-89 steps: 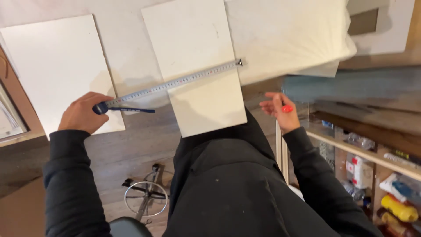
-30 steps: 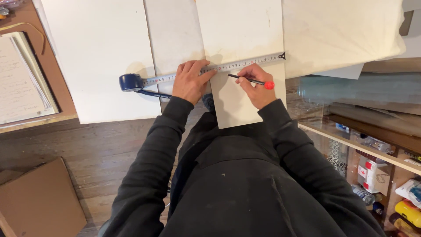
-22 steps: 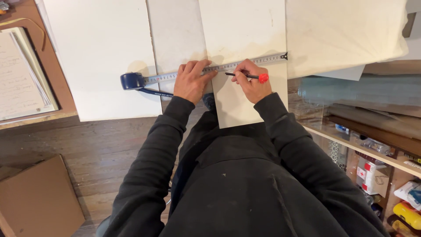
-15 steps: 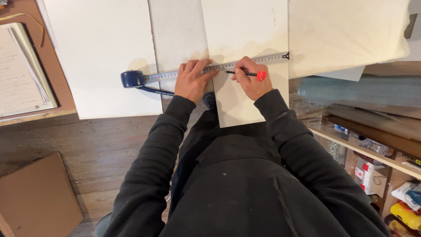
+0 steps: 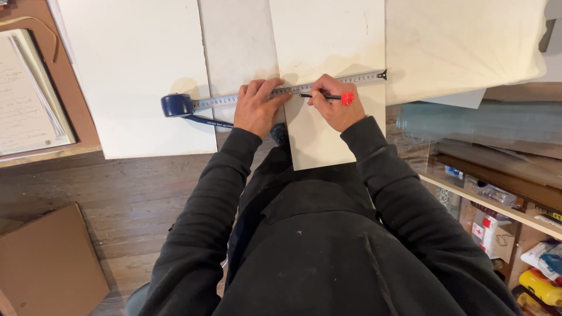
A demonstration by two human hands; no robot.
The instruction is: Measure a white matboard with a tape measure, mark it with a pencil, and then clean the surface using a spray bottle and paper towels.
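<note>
Step in hand: marking a measurement, as I read it; the tape measure blade lies stretched flat across the pale panel, its end hook caught on the panel's right edge.
Left hand: fingers spread a little and pressed down on the blade, pinning it to the board.
Right hand: fingers pinched around a pencil with a red cap, its dark tip touching the panel just below the blade.
Next move calls for: a steady blade and a short, clean stroke, I judge; any slip of the pinning hand would throw the mark off.
Tape case: blue, rounded, resting on the neighbouring white sheet, a dark strap trailing beside it.
Materials: panels are flat, matt, rectangular, faintly smudged; the blade is thin pale metal.
Surroundings: worn wood plank floor, a brown cardboard piece low on the left, an open notebook on the left, cluttered shelves at right.
</note>
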